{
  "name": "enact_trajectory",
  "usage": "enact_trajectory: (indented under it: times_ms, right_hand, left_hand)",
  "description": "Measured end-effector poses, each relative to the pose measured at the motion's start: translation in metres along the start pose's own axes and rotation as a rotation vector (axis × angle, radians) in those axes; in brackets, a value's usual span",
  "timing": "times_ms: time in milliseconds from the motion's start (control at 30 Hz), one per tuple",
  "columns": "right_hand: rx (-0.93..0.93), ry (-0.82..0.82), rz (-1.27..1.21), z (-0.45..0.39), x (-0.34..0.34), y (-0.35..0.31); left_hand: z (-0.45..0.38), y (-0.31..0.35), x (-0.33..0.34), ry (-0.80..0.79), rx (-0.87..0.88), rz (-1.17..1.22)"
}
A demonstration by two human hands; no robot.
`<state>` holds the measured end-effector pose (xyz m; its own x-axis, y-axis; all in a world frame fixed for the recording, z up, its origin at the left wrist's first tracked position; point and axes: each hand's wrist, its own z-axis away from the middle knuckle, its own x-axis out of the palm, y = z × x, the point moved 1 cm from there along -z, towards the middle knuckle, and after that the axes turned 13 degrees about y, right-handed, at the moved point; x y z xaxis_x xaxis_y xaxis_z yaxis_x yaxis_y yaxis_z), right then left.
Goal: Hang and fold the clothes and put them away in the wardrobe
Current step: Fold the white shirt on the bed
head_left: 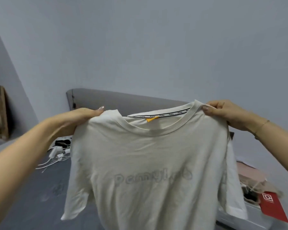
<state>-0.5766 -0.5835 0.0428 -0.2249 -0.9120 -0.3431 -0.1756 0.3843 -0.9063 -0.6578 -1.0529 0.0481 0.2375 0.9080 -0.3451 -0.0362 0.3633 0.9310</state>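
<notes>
T-shirt hanging unfolded: you are pinching shoulders, left hand and right hand both gripping cloth above bed. Folding, storing remaining; wardrobe unseen.

One white T-shirt, with one orange tag at its collar. Two hands: left hand and right hand. One bracelet. One bed, one headboard. One red card. One tangle of white cables; their number cannot be told.
</notes>
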Motion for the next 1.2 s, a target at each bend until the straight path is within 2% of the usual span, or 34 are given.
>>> enact_trajectory:
  times_ms: [100,200,367,467,600,700,867,1033,1200]
  right_hand:
    - [0.001,0.019,0.050,-0.061,0.006,0.043]
    - [-0.082,0.056,0.117,-0.128,0.016,0.073]
    - [-0.348,0.168,0.384,-0.233,0.017,0.093]
    - [-0.429,0.220,0.437,-0.274,0.008,0.094]
    - [-0.520,0.318,0.447,-0.297,0.001,0.086]
    - [-0.618,0.326,0.503,-0.289,0.007,0.078]
    - [-0.674,0.223,0.643,-0.235,0.043,0.087]
    - [-0.633,-0.041,0.749,-0.128,0.118,0.132]
    - [-0.372,-0.237,0.753,0.006,0.226,0.216]
  left_hand:
    - [-0.053,-0.010,0.009,-0.034,0.045,-0.093]
    - [-0.127,-0.018,0.024,0.161,0.115,-0.110]
    - [-0.244,-0.014,0.043,0.532,0.318,-0.230]
    - [-0.284,0.005,0.034,0.632,0.404,-0.243]
    - [-0.299,0.036,0.023,0.682,0.522,-0.257]
    - [-0.288,0.040,0.008,0.686,0.626,-0.347]
    - [-0.241,-0.009,0.000,0.533,0.788,-0.618]
    - [-0.170,-0.137,-0.012,0.417,0.728,-0.753]
    - [-0.096,-0.296,-0.023,0.238,0.673,-0.863]
